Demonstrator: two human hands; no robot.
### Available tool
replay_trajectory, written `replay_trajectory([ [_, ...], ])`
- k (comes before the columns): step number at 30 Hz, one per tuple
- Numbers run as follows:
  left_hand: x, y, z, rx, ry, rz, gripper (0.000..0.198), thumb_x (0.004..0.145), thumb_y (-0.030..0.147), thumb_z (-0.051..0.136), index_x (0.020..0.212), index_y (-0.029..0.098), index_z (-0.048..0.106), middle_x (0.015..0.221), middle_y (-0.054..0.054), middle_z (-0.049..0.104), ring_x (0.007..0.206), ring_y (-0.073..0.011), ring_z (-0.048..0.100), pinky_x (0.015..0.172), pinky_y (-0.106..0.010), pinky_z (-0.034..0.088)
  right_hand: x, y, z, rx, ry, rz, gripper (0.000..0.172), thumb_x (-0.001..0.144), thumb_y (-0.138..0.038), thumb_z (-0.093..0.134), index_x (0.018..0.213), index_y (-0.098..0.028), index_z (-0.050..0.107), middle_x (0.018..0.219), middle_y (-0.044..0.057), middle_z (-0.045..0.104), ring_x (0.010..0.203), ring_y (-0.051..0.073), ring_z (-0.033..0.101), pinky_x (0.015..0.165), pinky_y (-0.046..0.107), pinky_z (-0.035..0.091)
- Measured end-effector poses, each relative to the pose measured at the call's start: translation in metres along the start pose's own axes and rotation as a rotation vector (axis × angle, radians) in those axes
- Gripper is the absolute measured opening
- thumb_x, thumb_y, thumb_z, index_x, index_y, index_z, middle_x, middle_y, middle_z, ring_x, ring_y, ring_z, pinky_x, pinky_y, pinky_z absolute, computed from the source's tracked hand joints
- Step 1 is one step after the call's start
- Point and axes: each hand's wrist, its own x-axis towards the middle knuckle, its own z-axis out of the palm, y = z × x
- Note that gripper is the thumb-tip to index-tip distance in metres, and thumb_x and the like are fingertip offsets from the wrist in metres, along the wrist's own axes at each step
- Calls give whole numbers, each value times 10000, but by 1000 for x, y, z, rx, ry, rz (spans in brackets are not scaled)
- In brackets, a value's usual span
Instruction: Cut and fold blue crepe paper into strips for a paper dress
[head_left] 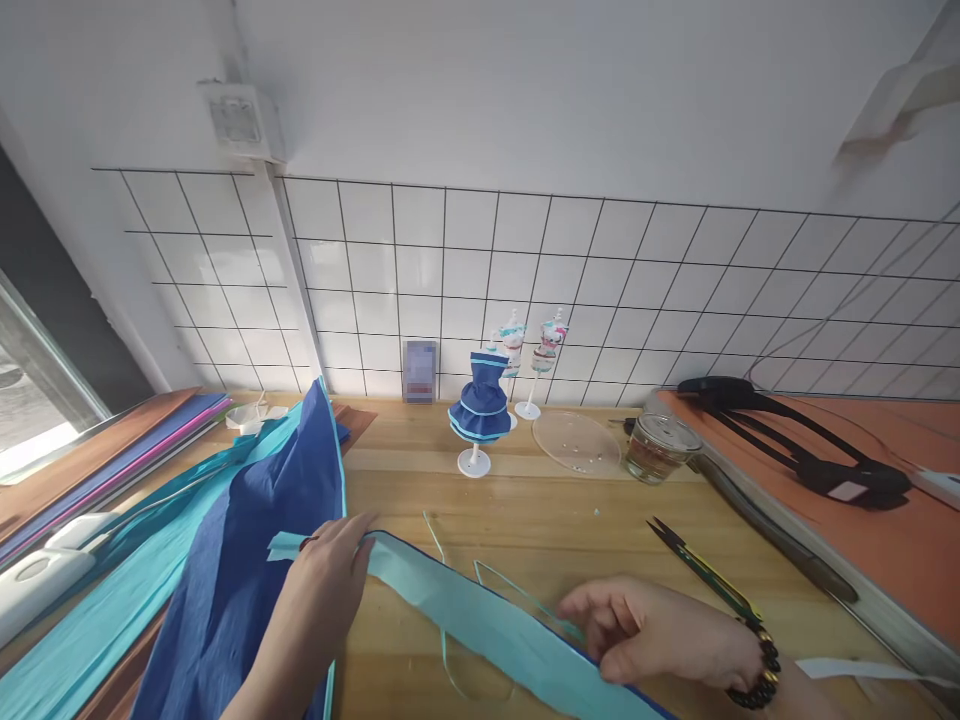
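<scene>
A long light-blue crepe paper strip (480, 620) with a dark blue edge runs diagonally from left down to the lower right. My left hand (322, 575) pinches its upper left end, and a short piece sticks out beyond the fingers. At the strip's far edge is my right hand (645, 625), its fingers loosely curled and apart from the thumb, which rests by the edge. Near those fingertips a narrow turquoise strip (510, 585) loops over the table. A dark blue crepe sheet (255, 530) with a turquoise border lies beside my left forearm.
A small blue dress on a stand (480, 400) stands behind the hands, near two patterned mini mannequins (550, 345). To the right are yellow-black thread snips (705, 565), a glass of drink (660, 448) and a clear disc (576, 442). A white glue gun (45, 580) lies left.
</scene>
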Motion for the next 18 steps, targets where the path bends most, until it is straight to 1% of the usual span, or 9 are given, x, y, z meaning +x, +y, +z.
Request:
replay_trajectory([
  [3,-1,-4,5,90,37,-4,376,856,223,328,1120,143,584,1045,-105,673,962,-262,621,818,-394,492,2,3,-3,-18,71,-49,537,614,-257,760,1112,-155,587,752,-15,624,634,69,528,579,192,385],
  [7,-3,2,10,86,155,21,424,860,255,317,1210,115,512,1238,-141,575,1078,-274,577,836,-398,500,6,6,0,3,186,-80,439,671,-243,705,1088,-165,591,749,-30,596,630,62,492,596,199,364],
  [9,-4,9,14,38,203,80,416,867,295,347,1216,133,505,1270,-137,555,1101,-269,567,851,-391,499,7,6,3,15,228,-81,423,670,-243,697,1075,-169,598,754,-27,596,625,67,483,584,205,356],
  [12,-8,24,19,-89,229,241,358,857,323,443,1172,190,547,1209,-99,606,1086,-247,578,877,-363,481,7,5,8,36,275,-72,412,665,-233,690,1064,-174,608,759,-22,600,628,76,485,569,209,348],
  [13,-10,30,20,-155,207,293,323,849,321,470,1128,200,580,1148,-87,642,1050,-236,597,869,-344,480,7,5,10,43,289,-69,403,666,-228,686,1059,-175,613,765,-20,602,640,80,493,575,211,351],
  [14,-12,37,20,-229,155,321,281,844,320,487,1067,206,615,1067,-74,676,990,-221,622,845,-320,485,6,3,11,50,302,-67,391,669,-226,682,1051,-176,618,773,-17,604,655,85,503,586,214,356],
  [15,-15,44,19,-305,62,321,249,842,329,496,1003,210,643,973,-60,699,910,-203,643,796,-291,494,5,2,13,57,314,-66,379,675,-226,677,1046,-176,620,781,-14,605,670,90,511,600,218,362],
  [16,-17,52,19,-377,-64,290,236,841,351,496,925,210,666,859,-45,708,799,-182,654,724,-265,500,4,1,15,64,325,-67,369,686,-229,670,1048,-176,620,787,-12,606,680,93,517,614,222,368],
  [18,-24,68,17,-495,-386,140,302,840,431,478,815,205,677,700,-28,678,637,-154,624,597,-237,481,2,-2,19,76,339,-73,351,716,-240,652,1060,-178,615,800,-9,605,690,95,521,641,230,376],
])
